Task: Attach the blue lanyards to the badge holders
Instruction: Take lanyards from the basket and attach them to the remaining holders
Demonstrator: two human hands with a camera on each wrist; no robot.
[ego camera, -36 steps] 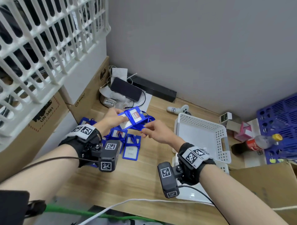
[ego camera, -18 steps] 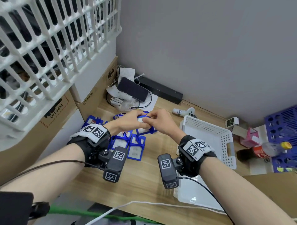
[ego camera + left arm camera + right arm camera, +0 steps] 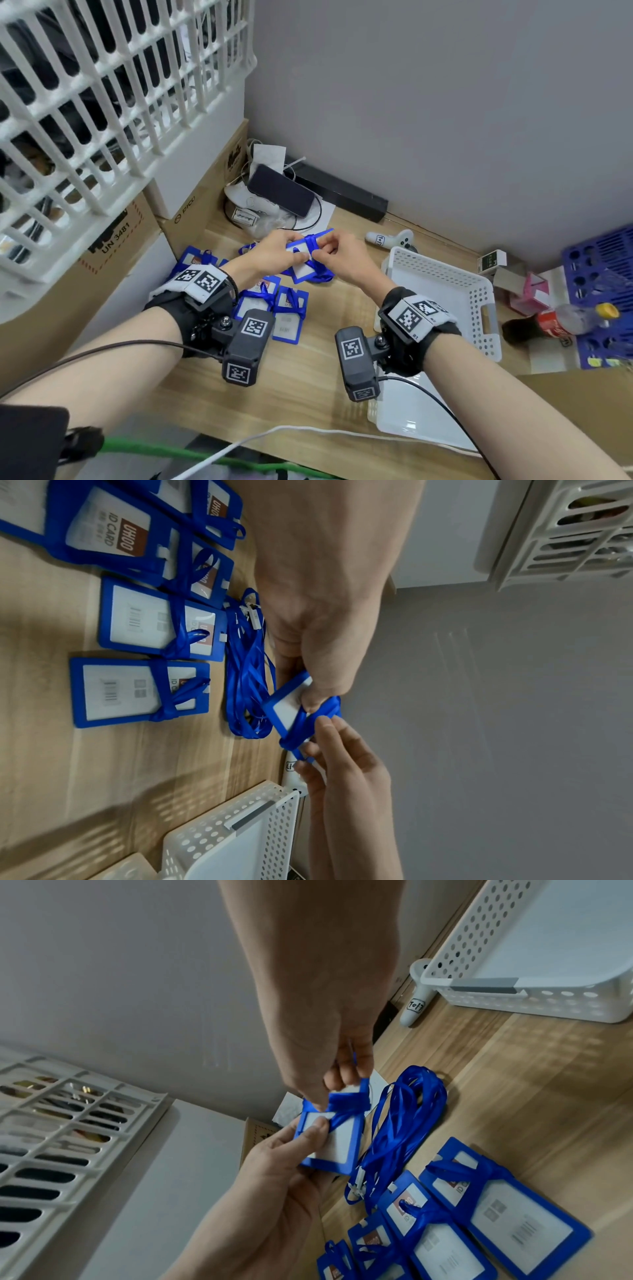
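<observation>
My left hand grips a blue badge holder above the wooden table, thumb pressed on its clear window. A blue lanyard is wrapped round the holder's top. My right hand pinches that wrapped lanyard at the holder's upper end. A loose bundle of blue lanyards lies on the table just below the held holder. Several more blue badge holders with lanyards tied round them lie in front of my left wrist, also in the left wrist view.
A white perforated basket stands right of my hands, atop a white tray. A white controller, a black phone and a black bar lie by the wall. Cardboard boxes and a white crate stand left. A cola bottle lies far right.
The two hands came together over the holder, which turned from its printed side up. The right hand now pinches the lanyard wound round the holder's top. The camera view shifted slightly.
</observation>
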